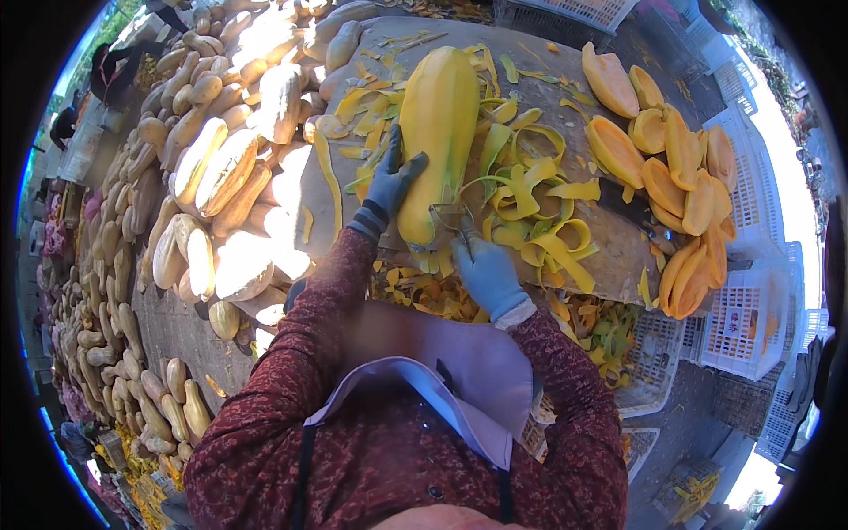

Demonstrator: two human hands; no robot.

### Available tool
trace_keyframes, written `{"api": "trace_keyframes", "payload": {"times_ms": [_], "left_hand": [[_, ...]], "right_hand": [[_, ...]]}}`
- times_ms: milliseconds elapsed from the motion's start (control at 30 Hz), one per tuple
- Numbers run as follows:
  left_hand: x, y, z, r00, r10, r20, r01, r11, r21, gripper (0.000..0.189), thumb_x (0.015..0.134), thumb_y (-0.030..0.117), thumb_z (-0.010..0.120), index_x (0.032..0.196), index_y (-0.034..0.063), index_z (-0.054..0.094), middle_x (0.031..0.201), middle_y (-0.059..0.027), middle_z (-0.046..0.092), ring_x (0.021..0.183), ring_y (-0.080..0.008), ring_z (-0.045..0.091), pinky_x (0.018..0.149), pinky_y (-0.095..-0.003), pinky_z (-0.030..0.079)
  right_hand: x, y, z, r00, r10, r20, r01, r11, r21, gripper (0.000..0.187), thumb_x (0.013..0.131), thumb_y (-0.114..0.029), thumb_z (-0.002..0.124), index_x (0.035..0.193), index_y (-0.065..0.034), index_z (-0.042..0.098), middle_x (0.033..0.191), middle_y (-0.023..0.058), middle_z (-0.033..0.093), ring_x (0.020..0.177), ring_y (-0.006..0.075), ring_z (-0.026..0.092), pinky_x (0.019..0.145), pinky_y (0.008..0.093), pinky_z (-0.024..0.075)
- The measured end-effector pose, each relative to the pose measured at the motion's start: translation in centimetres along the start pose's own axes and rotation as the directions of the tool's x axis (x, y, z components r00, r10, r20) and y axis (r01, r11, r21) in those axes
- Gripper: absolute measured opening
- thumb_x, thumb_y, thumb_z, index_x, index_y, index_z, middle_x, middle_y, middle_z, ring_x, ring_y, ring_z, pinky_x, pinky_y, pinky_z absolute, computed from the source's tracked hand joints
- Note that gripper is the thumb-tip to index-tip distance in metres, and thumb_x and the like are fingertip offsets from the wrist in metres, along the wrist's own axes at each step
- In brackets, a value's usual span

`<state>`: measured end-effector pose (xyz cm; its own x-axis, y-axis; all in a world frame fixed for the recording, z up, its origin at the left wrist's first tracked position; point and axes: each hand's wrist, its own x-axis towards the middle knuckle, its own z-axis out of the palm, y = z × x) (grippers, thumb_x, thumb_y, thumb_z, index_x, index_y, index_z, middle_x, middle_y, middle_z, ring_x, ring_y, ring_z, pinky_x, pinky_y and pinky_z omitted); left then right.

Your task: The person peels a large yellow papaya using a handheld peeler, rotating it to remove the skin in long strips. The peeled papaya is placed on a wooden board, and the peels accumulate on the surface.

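Observation:
A large yellow-green peeled squash (440, 112) lies lengthwise on a worn work table (616, 258). My left hand (391, 182), in a dark grey glove, rests on the squash's left side with thumb and fingers spread. My right hand (487, 268), in a light blue glove, grips a metal-bladed peeler (449, 217) at the near end of the squash. Curled strips of peel (520, 192) are heaped to the right of the squash, and more peel (371, 112) lies to its left. Orange peeled squash halves (669, 179) are piled at the table's right side.
Unpeeled squashes (222, 172) form a large heap on the left. A knife (626, 205) lies near the orange halves. White plastic crates (742, 318) line the right side. Scraps (430, 295) lie below the table's near edge. A person (116, 73) is at the far upper left.

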<state>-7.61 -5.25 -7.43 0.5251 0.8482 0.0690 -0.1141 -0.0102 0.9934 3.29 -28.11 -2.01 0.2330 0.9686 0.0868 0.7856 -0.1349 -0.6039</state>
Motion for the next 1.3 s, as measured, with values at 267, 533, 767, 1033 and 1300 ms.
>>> {"api": "trace_keyframes", "payload": {"times_ms": [267,533,767,1033,1300], "left_hand": [[-7.9,5.3,1.3,0.998,-0.004,-0.067,0.047,0.743,0.667,0.097,0.086,0.036,0.079,0.159,0.0005,0.026,0.161,-0.0243,0.032,0.149,-0.0349,0.033,0.12,-0.0405,0.031],[-9.1,4.1,0.0,0.997,-0.042,-0.07,0.074,0.828,0.556,0.112,0.076,0.044,0.083,0.161,0.0041,0.023,0.163,-0.0316,0.021,0.151,-0.045,0.026,0.121,-0.0454,0.028],[-9.2,3.3,-0.7,0.996,-0.028,-0.083,0.067,0.852,0.52,0.112,0.075,0.043,0.084,0.16,0.0008,0.023,0.162,-0.0324,0.021,0.15,-0.0463,0.027,0.121,-0.0459,0.028],[-11.5,2.2,0.2,0.978,0.045,-0.205,0.064,0.867,0.495,0.112,0.074,0.041,0.086,0.158,-0.0003,0.025,0.159,-0.0324,0.025,0.146,-0.0477,0.031,0.119,-0.0502,0.031],[-13.2,1.1,1.0,0.985,0.087,-0.147,0.011,0.827,0.561,0.117,0.068,0.034,0.091,0.158,0.0015,0.023,0.157,-0.0331,0.028,0.146,-0.0482,0.03,0.12,-0.0501,0.03]], "right_hand": [[6.4,-0.9,-3.8,0.952,0.284,-0.115,-0.214,0.883,0.417,0.05,0.102,-0.03,0.059,0.139,0.0033,0.057,0.077,0.0132,0.067,0.07,0.0166,0.064,0.067,0.0335,0.0516],[34.8,0.9,-3.6,0.995,0.06,-0.077,-0.077,0.968,-0.239,0.056,0.101,-0.044,0.047,0.112,0.0051,0.07,0.105,0.033,0.068,0.102,0.048,0.066,0.091,0.0509,0.0516],[25.9,1.4,-0.3,0.997,-0.022,-0.073,0.003,0.966,-0.259,0.046,0.102,-0.034,0.045,0.104,0.0044,0.07,0.094,0.032,0.069,0.091,0.0466,0.069,0.084,0.0529,0.0546],[7.6,0.7,-2.8,0.989,0.141,-0.035,-0.139,0.989,0.051,0.043,0.101,-0.031,0.056,0.127,0.0018,0.065,0.095,0.0316,0.068,0.086,0.0459,0.068,0.072,0.0457,0.0556],[35.9,-4.9,-3.3,0.993,0.121,0.008,-0.099,0.851,-0.516,0.055,0.098,-0.044,0.048,0.117,0.001,0.071,0.116,0.0301,0.067,0.11,0.0445,0.065,0.099,0.0484,0.0496]]}}
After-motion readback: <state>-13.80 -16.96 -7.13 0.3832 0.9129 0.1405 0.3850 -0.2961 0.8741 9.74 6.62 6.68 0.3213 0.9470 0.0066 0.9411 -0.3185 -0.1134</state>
